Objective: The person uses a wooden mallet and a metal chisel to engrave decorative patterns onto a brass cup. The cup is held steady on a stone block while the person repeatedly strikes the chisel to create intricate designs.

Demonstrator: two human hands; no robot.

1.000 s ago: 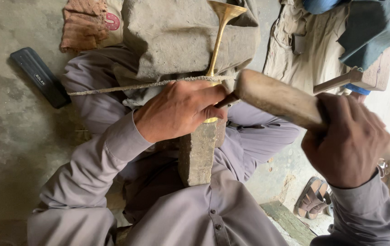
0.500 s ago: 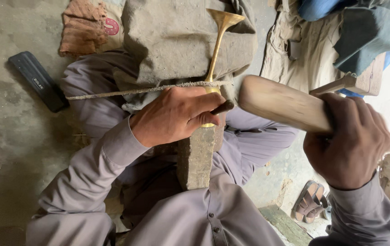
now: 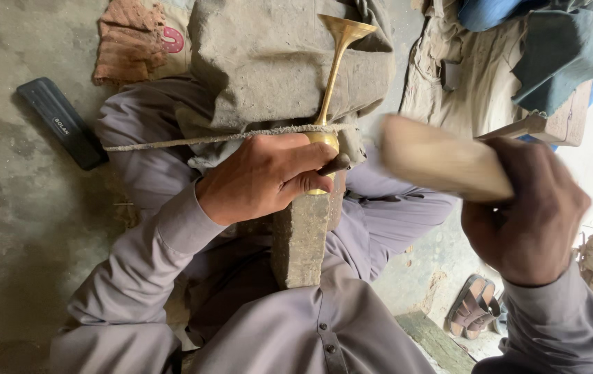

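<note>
Since half a second before, the wooden mallet (image 3: 442, 166) had swung left toward the brass piece and showed blurred, while the left hand had kept its place. Nearest the camera sat the person's grey shirt front (image 3: 310, 325) and two grey sleeves. One right hand (image 3: 528, 218) gripped the mallet's handle end, its fingers wrapped tight around the wood. One left hand (image 3: 265, 176) lay over the base of a single brass trumpet-shaped stem (image 3: 334, 66), fingers curled together and clamped on a small dark punch (image 3: 336, 165) pressed at the brass; the mallet head hung just beside that punch, apart from it. Under the hand one upright stone block (image 3: 301, 239) stood between the knees, its lower end near the shirt. Beyond it one large grey cloth-wrapped bundle (image 3: 268, 62) rested across the lap, bound by one cord (image 3: 192, 140) running left to right, and the brass stem leaned against it with its flared mouth at the top edge. On the concrete floor (image 3: 12, 208) to the left lay one black flat case (image 3: 61, 121), with bare floor around it, and one reddish rag (image 3: 133, 41) farther off. Lower right, one pair of sandals (image 3: 473, 305) sat on the floor; heaped cloth crowded the far right.
</note>
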